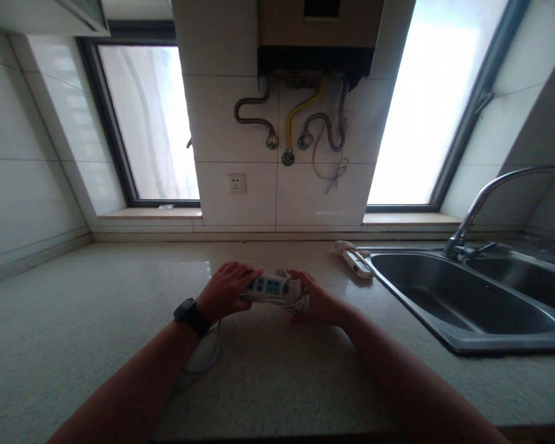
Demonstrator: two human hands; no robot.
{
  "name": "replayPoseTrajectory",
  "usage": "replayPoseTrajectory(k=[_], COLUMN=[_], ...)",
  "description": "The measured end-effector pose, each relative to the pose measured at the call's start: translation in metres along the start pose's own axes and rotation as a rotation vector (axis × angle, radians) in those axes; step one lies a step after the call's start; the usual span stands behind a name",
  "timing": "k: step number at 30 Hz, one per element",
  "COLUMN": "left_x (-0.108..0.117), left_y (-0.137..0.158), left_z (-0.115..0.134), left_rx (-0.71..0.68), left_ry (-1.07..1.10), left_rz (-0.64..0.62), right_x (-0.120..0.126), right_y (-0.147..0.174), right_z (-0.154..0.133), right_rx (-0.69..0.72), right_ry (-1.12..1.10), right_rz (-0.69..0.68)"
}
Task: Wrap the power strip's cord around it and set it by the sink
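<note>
A white power strip point(267, 286) with teal sockets is held between my two hands, just over the countertop point(259, 370). My left hand point(229, 288), with a black watch on its wrist, grips the left end. Around the right end, where the white cord point(298, 301) is bundled, my right hand point(311, 297) is closed. I cannot tell whether its fingers press on the strip, the cord or both. A loop of loose cable point(216, 351) hangs below my left wrist and lies on the counter.
A second white power strip point(357, 264) with its cord wound on lies beside the double sink point(444, 296) on the right. The faucet point(472, 216) arches over the sink. A wall outlet point(237, 183) and a water heater point(319, 37) with hoses are on the tiled wall.
</note>
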State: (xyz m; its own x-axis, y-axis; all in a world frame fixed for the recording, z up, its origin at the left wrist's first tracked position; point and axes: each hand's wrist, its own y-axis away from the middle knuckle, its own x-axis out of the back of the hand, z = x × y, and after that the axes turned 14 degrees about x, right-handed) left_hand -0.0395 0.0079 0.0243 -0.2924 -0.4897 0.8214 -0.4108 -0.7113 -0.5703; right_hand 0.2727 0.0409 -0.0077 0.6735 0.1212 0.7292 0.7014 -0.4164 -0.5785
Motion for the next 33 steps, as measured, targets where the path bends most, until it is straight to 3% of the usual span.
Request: replayPoseTrajectory(k=[14, 18, 26, 33], left_x=[-0.017, -0.016, -0.012, -0.005], left_y=[0.000, 0.001, 0.001, 0.005], left_z=[-0.006, -0.007, -0.008, -0.024], left_rx=[0.107, 0.126, 0.101, 0.116], left_ry=[0.079, 0.086, 0.095, 0.156], left_rz=[-0.147, -0.170, -0.206, -0.192], right_x=[0.011, 0.016, 0.018, 0.020], right_y=[-0.004, -0.004, -0.003, -0.002], right_z=[-0.010, -0.014, -0.014, -0.008], right_rx=[-0.163, -0.153, -0.160, -0.266], right_ry=[0.367, 0.498, 0.539, 0.589], right_rz=[0.133, 0.163, 0.214, 0.302])
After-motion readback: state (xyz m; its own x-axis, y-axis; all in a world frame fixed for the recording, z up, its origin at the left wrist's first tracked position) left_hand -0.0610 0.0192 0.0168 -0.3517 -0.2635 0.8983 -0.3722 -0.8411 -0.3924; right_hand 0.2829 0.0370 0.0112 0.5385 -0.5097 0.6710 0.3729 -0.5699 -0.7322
